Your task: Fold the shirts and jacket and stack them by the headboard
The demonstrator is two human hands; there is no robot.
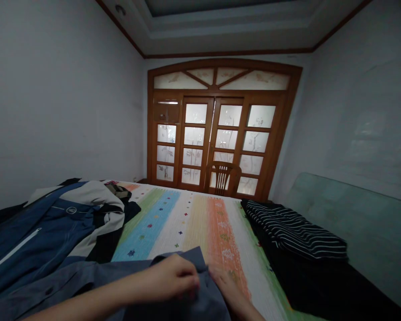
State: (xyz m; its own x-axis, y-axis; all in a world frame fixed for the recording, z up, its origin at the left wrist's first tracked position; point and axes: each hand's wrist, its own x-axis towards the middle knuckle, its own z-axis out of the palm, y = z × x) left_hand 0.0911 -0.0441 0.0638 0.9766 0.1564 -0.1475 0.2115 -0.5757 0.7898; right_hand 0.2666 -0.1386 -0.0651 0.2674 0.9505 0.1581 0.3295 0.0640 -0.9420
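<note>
My left hand (173, 278) reaches in from the lower left and pinches a fold of a grey-blue button shirt (200, 307). The shirt lies spread at the near edge of the bed. My right hand (227, 290) comes from the bottom, its fingertips gathering the shirt's edge right beside my left hand. Both hands sit over a striped, multicoloured bedspread (160, 227). Part of the shirt is hidden under my hands and forearm.
A blue, white and black zip jacket (53, 232) lies on the bed's left side. Black-and-white striped cloth (294, 229) sits on a dark pile (304, 285) at the right. A pale green panel (350, 223) leans along the right wall. A wooden chair (223, 178) stands before glazed wooden doors (214, 138).
</note>
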